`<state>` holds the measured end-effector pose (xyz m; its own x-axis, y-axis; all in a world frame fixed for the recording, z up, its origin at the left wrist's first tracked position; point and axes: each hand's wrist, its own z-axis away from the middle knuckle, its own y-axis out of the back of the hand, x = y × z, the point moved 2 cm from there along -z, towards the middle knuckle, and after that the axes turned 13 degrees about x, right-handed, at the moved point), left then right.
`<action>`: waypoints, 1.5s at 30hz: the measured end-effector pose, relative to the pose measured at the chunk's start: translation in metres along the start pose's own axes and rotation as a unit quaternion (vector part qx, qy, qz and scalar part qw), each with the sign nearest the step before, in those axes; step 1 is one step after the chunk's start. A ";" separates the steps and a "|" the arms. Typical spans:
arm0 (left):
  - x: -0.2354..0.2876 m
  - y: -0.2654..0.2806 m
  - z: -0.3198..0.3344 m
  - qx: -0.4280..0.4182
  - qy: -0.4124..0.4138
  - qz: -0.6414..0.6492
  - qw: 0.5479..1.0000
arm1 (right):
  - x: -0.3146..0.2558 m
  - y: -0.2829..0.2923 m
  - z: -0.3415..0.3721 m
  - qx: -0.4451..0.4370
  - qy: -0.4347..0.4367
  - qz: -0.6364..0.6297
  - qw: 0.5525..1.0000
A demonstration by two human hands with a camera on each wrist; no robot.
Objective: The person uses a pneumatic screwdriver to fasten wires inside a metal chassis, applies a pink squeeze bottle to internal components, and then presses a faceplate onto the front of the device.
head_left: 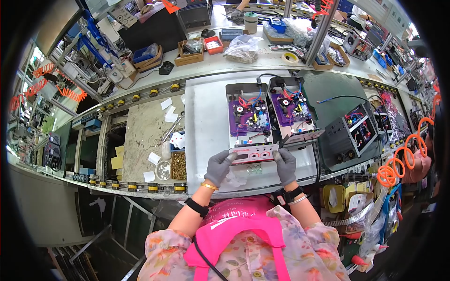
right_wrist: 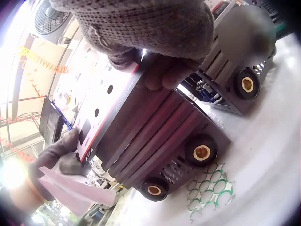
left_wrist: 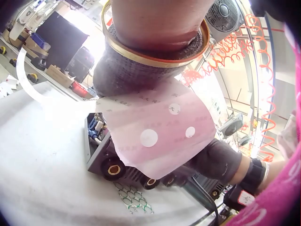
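Observation:
Both gloved hands hold a white faceplate label (head_left: 244,158) with red edging and round holes, in front of an open metal case (head_left: 230,105) with a purple circuit board. My left hand (head_left: 218,168) pinches its left end. My right hand (head_left: 286,166) pinches the right end, its fingers close over the case front in the right wrist view. A pink printed paper with round holes (left_wrist: 127,127) shows at the left hand, and in the right wrist view this pink paper (right_wrist: 77,192) hangs below that hand. The case front has two round sockets (right_wrist: 202,153).
A second open case (head_left: 290,110) stands right beside the first, and a third dark case (head_left: 340,138) sits farther right. A sheet of green-edged rings (right_wrist: 209,190) lies on the white work surface (head_left: 206,103). Left are a box of brass parts (head_left: 178,166) and paper scraps (head_left: 154,158).

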<state>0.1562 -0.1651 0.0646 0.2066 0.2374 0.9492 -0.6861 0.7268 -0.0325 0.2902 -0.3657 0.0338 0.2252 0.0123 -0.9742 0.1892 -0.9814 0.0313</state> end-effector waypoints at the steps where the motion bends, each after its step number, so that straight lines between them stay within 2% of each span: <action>1: 0.001 0.001 0.000 -0.003 0.008 -0.002 1.000 | 0.002 0.000 0.000 0.001 -0.004 -0.003 1.000; 2: 0.001 0.001 0.000 -0.007 0.015 -0.004 1.000 | 0.006 0.000 0.000 0.002 -0.009 -0.006 1.000; 5: 0.008 -0.003 0.003 0.004 -0.029 0.002 1.000 | 0.001 0.000 -0.001 -0.001 -0.011 0.008 1.000; 8: 0.012 -0.003 0.004 0.018 -0.042 -0.056 0.997 | -0.006 -0.003 0.000 0.014 -0.007 0.003 1.000; 11: 0.002 -0.003 -0.001 0.039 -0.086 -0.056 0.994 | -0.007 -0.007 0.002 0.034 -0.012 -0.003 0.999; 14: -0.003 -0.001 -0.006 0.051 -0.143 -0.132 0.980 | -0.005 -0.006 0.004 0.049 -0.009 0.015 0.999; 18: 0.004 -0.005 -0.002 0.087 -0.222 -0.169 0.956 | -0.001 -0.008 0.004 0.071 -0.001 0.035 0.997; 21: 0.013 -0.003 -0.001 0.098 -0.266 -0.293 0.913 | -0.003 -0.008 0.004 0.080 0.008 0.063 0.995; 25: 0.033 -0.007 0.006 0.114 -0.324 -0.384 0.857 | -0.007 -0.008 0.002 0.089 0.036 0.098 0.991; 29: 0.041 -0.007 0.004 0.127 -0.355 -0.480 0.792 | -0.016 -0.007 -0.001 0.082 0.103 0.171 0.976; 31: 0.043 -0.006 0.001 0.131 -0.368 -0.515 0.763 | -0.022 -0.003 -0.005 0.055 0.133 0.225 0.964; 34: 0.040 -0.002 -0.004 0.146 -0.383 -0.536 0.738 | -0.026 0.000 -0.013 0.026 0.195 0.339 0.920; 36: 0.041 0.001 -0.006 0.177 -0.393 -0.532 0.729 | -0.034 0.000 -0.018 0.006 0.186 0.377 0.907; 37: 0.040 0.001 -0.007 0.156 -0.370 -0.539 0.740 | -0.036 -0.001 -0.019 -0.005 0.182 0.395 0.900; 39: 0.039 0.002 -0.005 0.112 -0.321 -0.549 0.764 | -0.032 0.002 -0.017 -0.041 0.105 0.465 0.878; 40: 0.040 0.006 -0.002 0.098 -0.291 -0.522 0.796 | -0.030 0.004 -0.018 -0.058 0.067 0.498 0.863; 42: 0.040 0.024 0.004 0.070 -0.229 -0.460 0.855 | -0.015 0.011 -0.011 -0.046 0.045 0.459 0.886; 43: 0.032 0.040 0.005 0.060 -0.172 -0.358 0.916 | -0.009 0.017 -0.005 -0.046 0.035 0.439 0.897; 44: 0.028 0.059 0.013 0.044 -0.106 -0.191 0.975 | -0.007 0.023 -0.001 -0.039 0.032 0.398 0.916; 45: 0.027 0.082 0.018 0.050 -0.066 -0.095 0.992 | -0.006 0.025 0.003 -0.039 0.029 0.352 0.935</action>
<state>0.0933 -0.1106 0.0930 0.2498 0.0105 0.9682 -0.7111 0.6807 0.1761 0.2911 -0.3912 0.0403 0.3711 -0.6190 -0.6922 0.0428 -0.7332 0.6786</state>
